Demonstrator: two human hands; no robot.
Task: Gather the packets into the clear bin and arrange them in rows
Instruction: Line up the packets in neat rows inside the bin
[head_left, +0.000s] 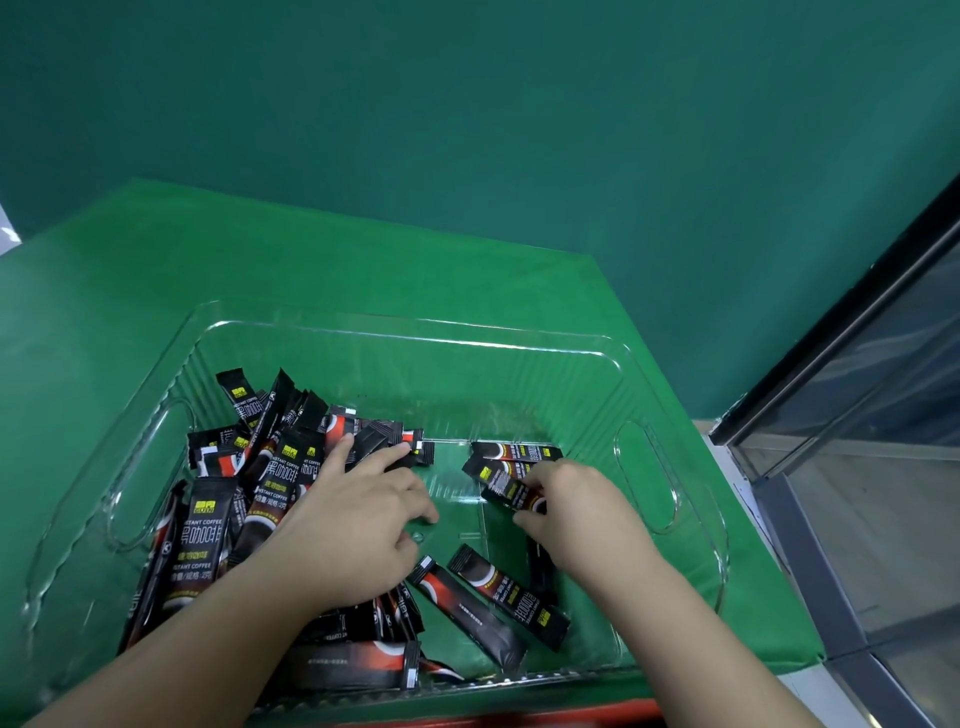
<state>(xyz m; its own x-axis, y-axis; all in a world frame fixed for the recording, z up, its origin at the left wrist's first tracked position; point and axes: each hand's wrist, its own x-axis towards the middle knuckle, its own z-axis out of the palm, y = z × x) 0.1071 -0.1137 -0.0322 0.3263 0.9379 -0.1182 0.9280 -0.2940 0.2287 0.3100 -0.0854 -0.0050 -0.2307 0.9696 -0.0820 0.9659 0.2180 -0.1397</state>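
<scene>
- Arranging looks under way: the instant-coffee stick packets (270, 493) already lie inside the clear bin (519, 348), heaped against its left wall, a few loose by its right.
- Left hand (358, 514) rests spread on the heap; right hand (566, 499) pinches one packet (506, 486).
- Next, presumably: lay it parallel to its neighbours.
- Packets: slim, black, glossy, red swoosh.

Even, fairly bright overhead light, white glare streaks along the far rim of the clear bin (415, 332), soft faint shadows inside it, wide-angle bowing toward the frame edges, slight softness overall, packet print blurry near the bin's near wall
</scene>
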